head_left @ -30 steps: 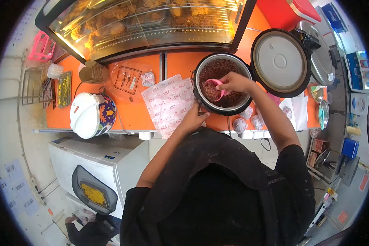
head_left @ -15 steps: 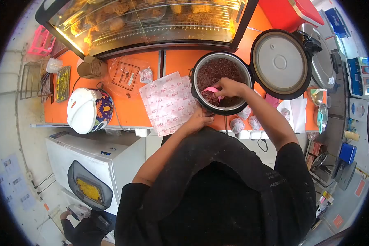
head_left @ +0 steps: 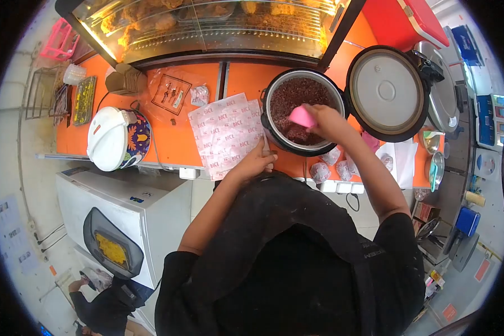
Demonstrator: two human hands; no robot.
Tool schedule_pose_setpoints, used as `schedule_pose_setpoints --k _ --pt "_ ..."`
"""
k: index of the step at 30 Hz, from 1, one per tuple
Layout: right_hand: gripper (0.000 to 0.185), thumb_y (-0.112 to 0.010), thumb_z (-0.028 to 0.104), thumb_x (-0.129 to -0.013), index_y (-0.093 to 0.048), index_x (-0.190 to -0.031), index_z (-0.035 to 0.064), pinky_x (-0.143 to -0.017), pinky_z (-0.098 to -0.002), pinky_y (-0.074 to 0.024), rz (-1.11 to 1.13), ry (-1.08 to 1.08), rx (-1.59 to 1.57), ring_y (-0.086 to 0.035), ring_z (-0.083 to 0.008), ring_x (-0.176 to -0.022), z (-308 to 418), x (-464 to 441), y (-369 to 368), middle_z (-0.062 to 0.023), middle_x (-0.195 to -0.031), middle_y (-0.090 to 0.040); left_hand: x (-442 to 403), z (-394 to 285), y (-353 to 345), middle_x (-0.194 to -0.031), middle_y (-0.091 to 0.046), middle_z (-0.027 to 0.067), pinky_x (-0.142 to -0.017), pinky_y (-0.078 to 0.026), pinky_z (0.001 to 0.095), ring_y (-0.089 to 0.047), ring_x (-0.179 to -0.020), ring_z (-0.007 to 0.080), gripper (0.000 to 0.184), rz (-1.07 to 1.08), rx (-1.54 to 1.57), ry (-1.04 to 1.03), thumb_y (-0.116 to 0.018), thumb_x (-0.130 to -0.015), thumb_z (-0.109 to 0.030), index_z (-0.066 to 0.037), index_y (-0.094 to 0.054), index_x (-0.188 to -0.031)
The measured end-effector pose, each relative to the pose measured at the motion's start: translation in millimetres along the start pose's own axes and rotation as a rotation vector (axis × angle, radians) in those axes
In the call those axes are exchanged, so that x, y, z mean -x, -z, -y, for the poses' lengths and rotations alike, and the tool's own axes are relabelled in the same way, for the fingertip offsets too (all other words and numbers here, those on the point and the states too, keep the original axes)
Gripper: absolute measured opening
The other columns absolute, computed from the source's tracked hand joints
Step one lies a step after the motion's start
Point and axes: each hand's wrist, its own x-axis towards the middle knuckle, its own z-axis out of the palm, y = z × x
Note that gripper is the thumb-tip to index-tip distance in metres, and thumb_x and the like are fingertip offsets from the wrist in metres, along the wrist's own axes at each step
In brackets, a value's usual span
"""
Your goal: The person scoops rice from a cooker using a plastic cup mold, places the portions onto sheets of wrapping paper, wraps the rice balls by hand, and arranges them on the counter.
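Note:
My right hand (head_left: 327, 121) is closed on a pink cup (head_left: 303, 116), which is tilted over dark reddish rice (head_left: 297, 92) inside an open round cooker (head_left: 270, 124). My left hand (head_left: 253, 162) rests at the lower right edge of the printed paper sheets (head_left: 224, 134), left of the cooker, its fingers partly spread. To the right of the cooker its round lid (head_left: 385, 92) stands open. Several small wrapped bundles (head_left: 320, 172) lie near the front edge of the orange table (head_left: 179, 145).
A lit glass case (head_left: 207, 33) with fried food stands at the back. On the left are a white-lidded container (head_left: 111, 140), brown boxes (head_left: 126, 80) and a yellow tray (head_left: 84, 101). Metal bowls (head_left: 435, 164) sit at right. Another person (head_left: 103, 305) is at the lower left.
The pink cup has turned over and risen from the rice in my right hand. My left hand has moved from the cooker's side onto the paper's edge.

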Motion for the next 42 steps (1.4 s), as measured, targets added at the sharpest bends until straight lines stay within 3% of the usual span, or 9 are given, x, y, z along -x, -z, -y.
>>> schedule_pose_setpoints --k 2,5,15,21,27,32,33,38,42 --pt "0.068 -0.081 0.020 -0.075 -0.055 -0.135 -0.0013 -0.090 -0.0477 -0.0525 0.003 -0.168 -0.062 -0.066 -0.0417 -0.099 -2 -4 2 -0.0243 -0.112 -0.068 6 -4 -1 -0.104 -0.062 0.0127 -0.074 -0.057 0.0326 -0.063 -0.086 0.0174 0.097 0.051 -0.081 -0.050 -0.061 -0.098 -0.014 -0.002 0.014 -0.158" --pt "0.044 -0.079 0.038 -0.078 -0.073 -0.089 -0.0035 -0.079 -0.0480 -0.0549 0.151 -0.156 -0.195 -0.070 -0.0408 -0.079 -12 -9 -18 -0.0234 -0.079 -0.071 -2 -1 -5 -0.110 -0.063 0.0141 -0.078 -0.056 0.0323 -0.063 -0.092 0.0173 0.094 0.146 -0.023 -0.153 -0.060 -0.098 -0.011 -0.006 0.010 -0.160" --pt "0.042 -0.077 0.033 -0.082 -0.074 -0.108 -0.0003 -0.077 -0.0407 -0.0541 0.138 -0.117 -0.540 -0.072 -0.0317 -0.077 18 -41 -23 -0.0253 -0.085 -0.071 -4 -5 -8 -0.123 -0.060 0.0162 -0.083 -0.055 0.0350 -0.062 -0.099 0.0193 0.075 0.157 0.000 -0.117 -0.059 -0.097 -0.007 -0.007 -0.014 -0.156" --pt "0.038 -0.072 0.027 -0.093 -0.072 -0.115 -0.0040 -0.070 -0.0282 -0.0534 0.222 -0.222 -0.918 -0.064 -0.0095 -0.075 2 -28 -2 -0.0052 -0.085 -0.071 -4 0 -6 -0.131 -0.059 0.0188 -0.082 -0.053 0.0333 -0.061 -0.093 0.0187 0.077 0.146 0.016 -0.113 -0.059 -0.097 -0.009 -0.009 -0.012 -0.157" --pt "0.046 -0.065 0.029 -0.099 -0.060 -0.131 -0.0037 -0.083 -0.0259 -0.0536 0.182 -0.330 -1.417 -0.064 -0.0095 -0.090 -6 1 21 -0.0043 -0.105 -0.069 3 5 21 -0.137 -0.059 0.0187 -0.080 -0.053 0.0327 -0.063 -0.097 0.0190 0.080 0.100 0.017 -0.151 -0.061 -0.097 -0.011 -0.005 -0.012 -0.160" --pt "0.051 -0.059 0.028 -0.102 -0.050 -0.139 -0.0057 -0.099 -0.0386 -0.0540 0.038 -0.204 -1.738 -0.065 -0.0212 -0.113 23 12 21 -0.0130 -0.128 -0.065 11 25 66 -0.133 -0.065 0.0078 -0.076 -0.050 0.0275 -0.062 -0.110 0.0169 0.052 -0.172 -0.221 -0.216 -0.059 -0.099 -0.018 -0.006 -0.045 -0.147" --pt "0.055 -0.058 0.030 -0.103 -0.045 -0.142 -0.0069 -0.105 -0.0457 -0.0509 0.042 -0.175 -1.790 -0.060 -0.0265 -0.124 20 15 15 -0.0167 -0.137 -0.059 16 28 72 -0.128 -0.066 0.0144 -0.093 -0.049 0.0317 -0.062 -0.116 0.0216 0.047 -0.227 -0.180 -0.214 -0.059 -0.098 -0.012 0.000 -0.049 -0.142" --pt "0.061 -0.058 0.032 -0.102 -0.040 -0.145 -0.0072 -0.109 -0.0474 -0.0474 -0.044 -0.195 -1.874 -0.056 -0.0280 -0.129 52 18 20 -0.0179 -0.143 -0.053 21 53 123 -0.130 -0.066 0.0066 -0.088 -0.050 0.0355 -0.061 -0.110 0.0175 0.045 -0.282 -0.122 -0.141 -0.060 -0.098 -0.016 -0.008 -0.050 -0.142" --pt "0.070 -0.064 0.041 -0.097 -0.039 -0.148 -0.0004 -0.112 -0.0494 -0.0442 -0.042 -0.191 -1.942 -0.053 -0.0302 -0.132 107 5 12 -0.0178 -0.146 -0.051 12 88 162 -0.144 -0.055 0.0104 -0.104 -0.042 0.0487 -0.053 -0.127 0.0260 0.054 -0.492 -0.656 -0.312 -0.065 -0.094 -0.021 -0.011 -0.049 -0.144"
